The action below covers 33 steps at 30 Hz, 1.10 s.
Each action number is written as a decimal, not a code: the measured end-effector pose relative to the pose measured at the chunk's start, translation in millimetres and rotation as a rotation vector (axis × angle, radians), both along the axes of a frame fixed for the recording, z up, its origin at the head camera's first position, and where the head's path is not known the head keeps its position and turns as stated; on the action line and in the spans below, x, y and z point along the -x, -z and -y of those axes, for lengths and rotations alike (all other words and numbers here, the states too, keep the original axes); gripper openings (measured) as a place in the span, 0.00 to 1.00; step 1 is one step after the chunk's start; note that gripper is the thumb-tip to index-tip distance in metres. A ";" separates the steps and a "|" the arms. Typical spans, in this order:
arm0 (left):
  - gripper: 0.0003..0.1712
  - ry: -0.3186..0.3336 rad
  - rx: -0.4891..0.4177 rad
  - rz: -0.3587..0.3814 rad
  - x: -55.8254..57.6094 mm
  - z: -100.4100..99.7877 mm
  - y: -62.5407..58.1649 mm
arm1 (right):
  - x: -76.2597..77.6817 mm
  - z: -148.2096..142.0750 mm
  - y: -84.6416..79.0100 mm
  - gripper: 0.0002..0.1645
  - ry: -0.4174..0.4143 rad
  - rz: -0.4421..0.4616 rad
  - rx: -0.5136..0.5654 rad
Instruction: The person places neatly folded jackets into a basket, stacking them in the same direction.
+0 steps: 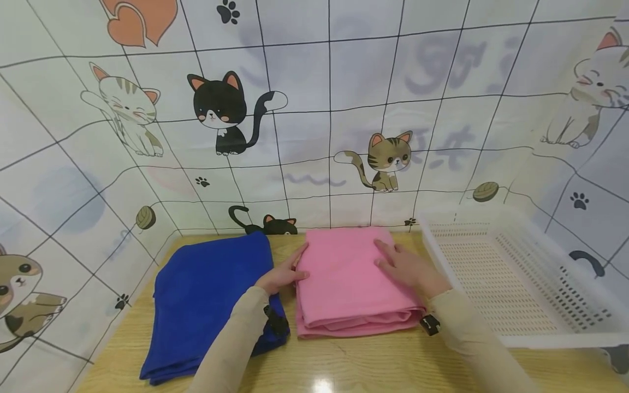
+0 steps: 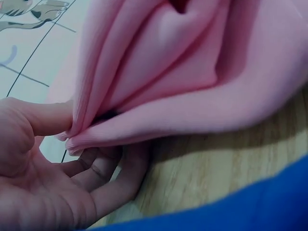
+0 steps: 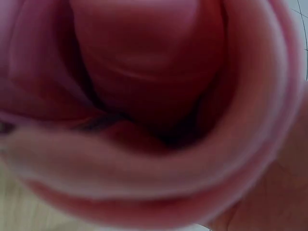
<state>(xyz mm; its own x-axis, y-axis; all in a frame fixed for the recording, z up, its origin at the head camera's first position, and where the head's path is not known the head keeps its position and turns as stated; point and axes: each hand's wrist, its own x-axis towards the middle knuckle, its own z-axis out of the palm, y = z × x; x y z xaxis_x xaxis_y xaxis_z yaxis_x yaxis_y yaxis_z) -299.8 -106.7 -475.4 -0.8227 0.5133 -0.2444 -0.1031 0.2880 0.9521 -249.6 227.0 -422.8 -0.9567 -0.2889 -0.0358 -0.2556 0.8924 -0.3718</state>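
Grip, left: left hand [image 1: 282, 275] pinches the left edge of the pink cloth [image 1: 344, 273], thumb on one side, fingers beneath.
Grip, right: right hand [image 1: 408, 267] lies on top near the right edge, fingers extended, clasping nothing.
Pink cloth: folded, several layers, on the wooden table [image 1: 373, 365], between the blue cloth [image 1: 211, 295] and the white basket [image 1: 565, 341]. Near edge uneven; layers gape at the left in the left wrist view and curl at the right in the right wrist view.
Handling, as judged: the step appears to be neatening the fold. Best to catch every layer in the left pinch, align the loose edges, then smooth outward with a flat right palm; tugging the top layer alone would likely skew the stack.
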 end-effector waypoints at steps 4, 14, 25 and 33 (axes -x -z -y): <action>0.47 -0.001 -0.097 0.097 0.7 3.7 2.7 | -0.4 2.8 2.9 0.40 0.018 0.029 0.018; 0.47 -0.033 -0.099 0.116 0.9 2.6 4.3 | 5.8 -12.4 22.4 0.45 -0.049 0.116 0.334; 0.49 -0.004 -0.151 0.138 0.7 4.3 7.0 | 3.2 -17.6 30.6 0.45 -0.032 0.134 0.391; 0.54 0.009 -0.115 0.088 -0.3 4.2 6.8 | 3.2 -24.1 42.5 0.45 0.032 0.184 0.485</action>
<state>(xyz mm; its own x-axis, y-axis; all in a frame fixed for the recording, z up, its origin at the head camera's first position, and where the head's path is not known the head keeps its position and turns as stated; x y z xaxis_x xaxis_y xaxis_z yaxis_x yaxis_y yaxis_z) -299.5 -110.9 -482.2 -0.7958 0.5494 -0.2547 -0.1859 0.1787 0.9662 -252.8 251.1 -465.3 -0.9558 -0.2847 -0.0739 -0.1221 0.6127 -0.7808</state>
